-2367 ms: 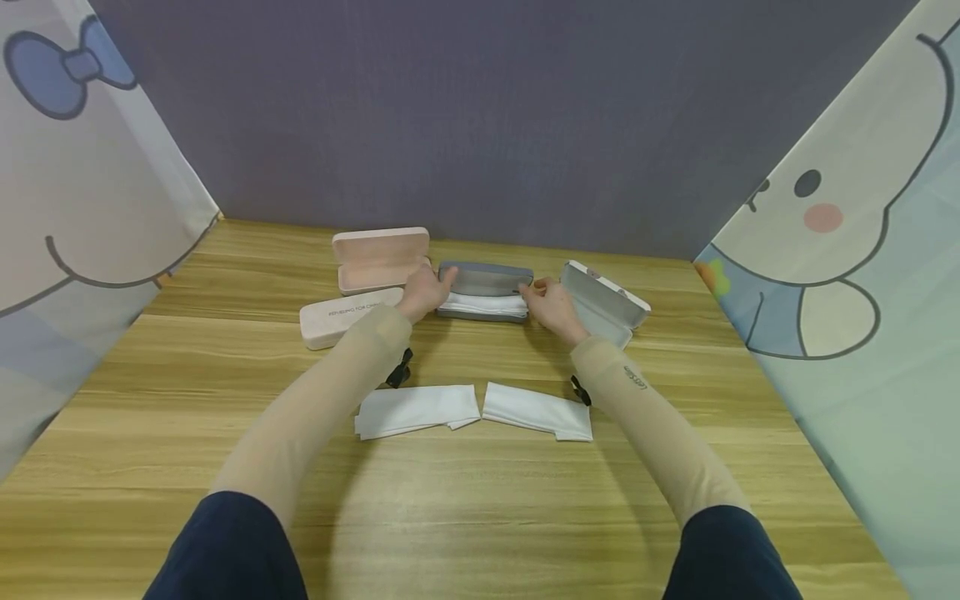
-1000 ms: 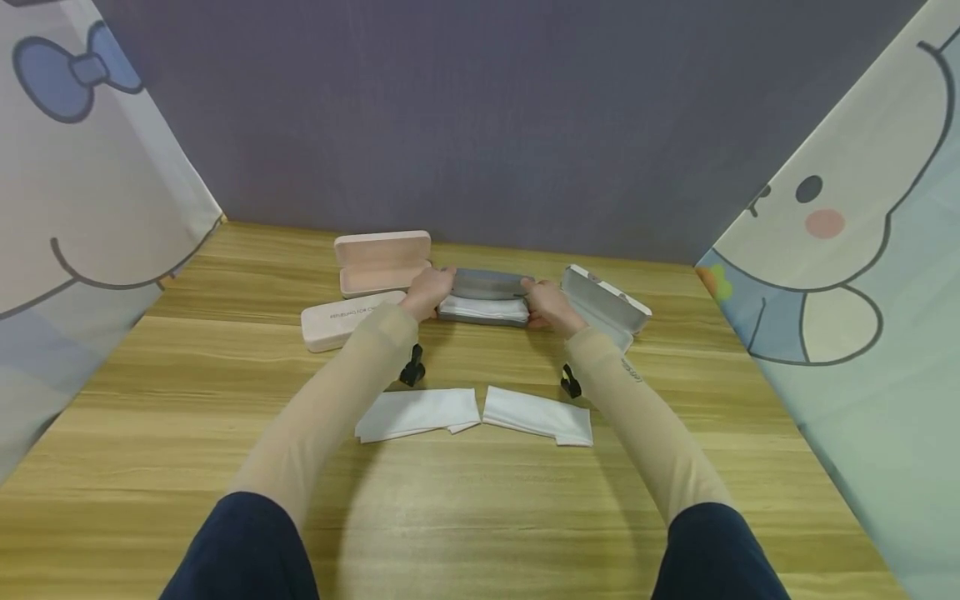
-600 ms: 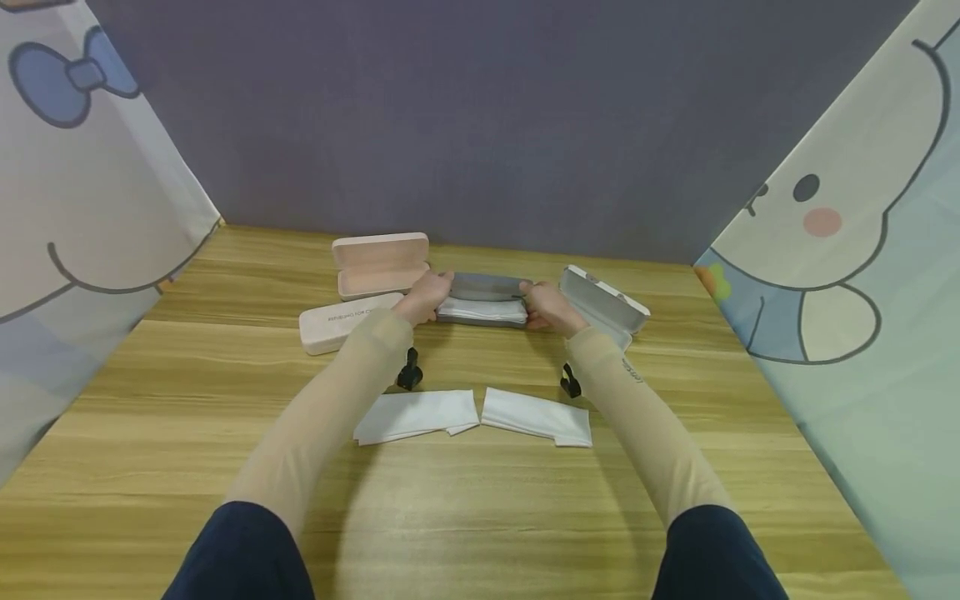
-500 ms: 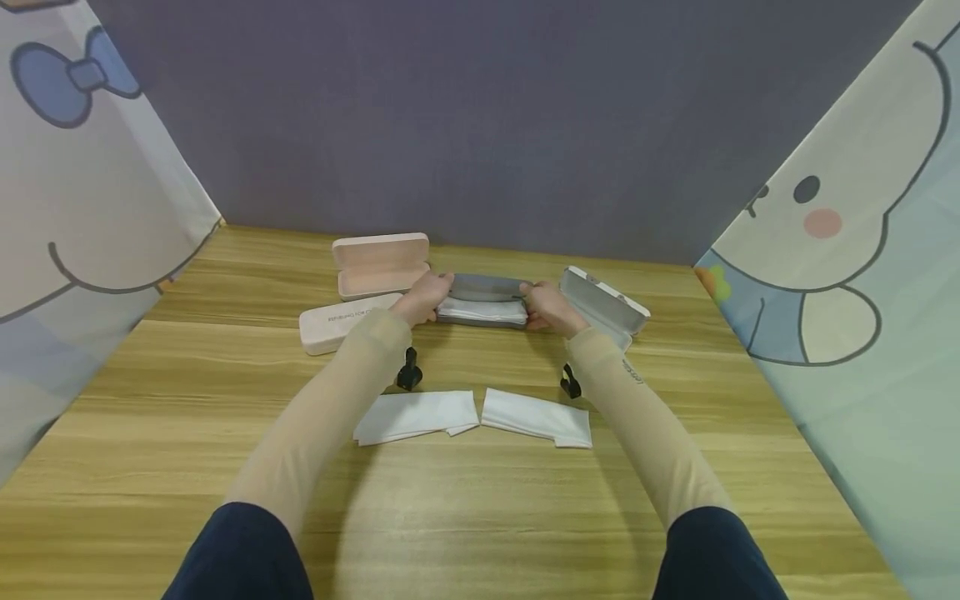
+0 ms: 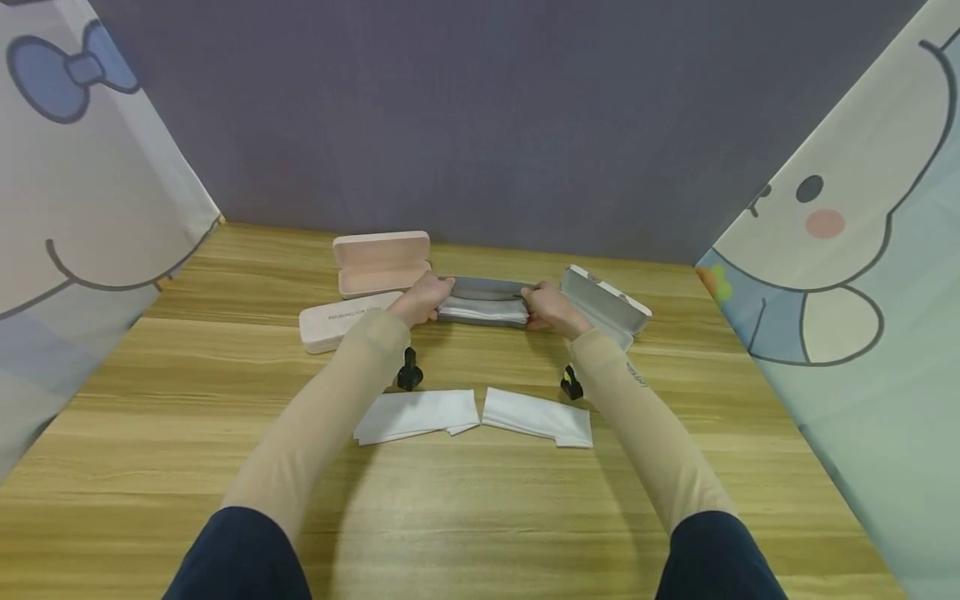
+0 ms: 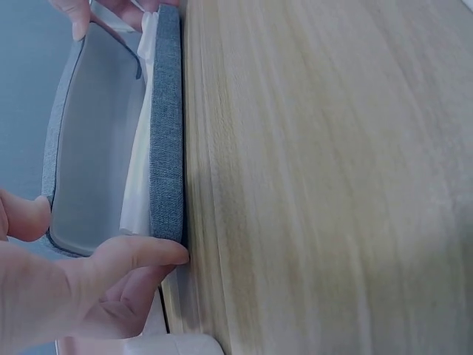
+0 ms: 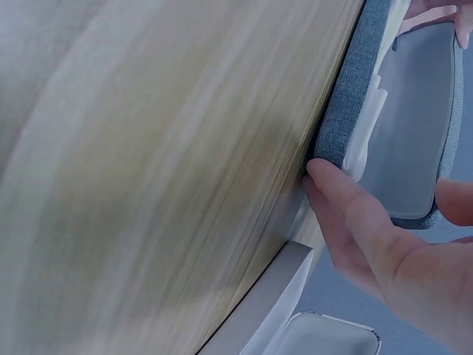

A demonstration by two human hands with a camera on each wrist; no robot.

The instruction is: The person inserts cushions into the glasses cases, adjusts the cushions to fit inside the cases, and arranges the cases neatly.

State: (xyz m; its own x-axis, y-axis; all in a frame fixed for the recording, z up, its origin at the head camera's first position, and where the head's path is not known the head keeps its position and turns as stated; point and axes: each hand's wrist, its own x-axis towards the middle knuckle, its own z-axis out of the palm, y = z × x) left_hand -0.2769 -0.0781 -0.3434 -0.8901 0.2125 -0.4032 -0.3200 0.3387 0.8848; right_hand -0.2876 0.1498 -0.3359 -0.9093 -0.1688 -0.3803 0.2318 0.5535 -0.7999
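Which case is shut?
That's the white case with writing on top. The others have raised lids: the pink case, the grey case between left hand and right hand, and the pale case on the right.

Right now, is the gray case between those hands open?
Open: the gray case shows its raised lid and the white cloth inside.

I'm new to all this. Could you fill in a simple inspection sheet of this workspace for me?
Surface: wood-grain table, dry-looking.
Job's things: gray glasses case, lid open, with white cloth inside.
Clutter: pink glasses case, open; pale lettered case, shut; gray-lined case, open; left cloth and right cloth, both folded, lying nearer the person.
Grippers: human hands; left hand and right hand grip opposite ends of the gray glasses case with their fingers.
Cables: nothing seen.
Surroundings: plain dark backdrop, cartoon-printed sheets on both sides.
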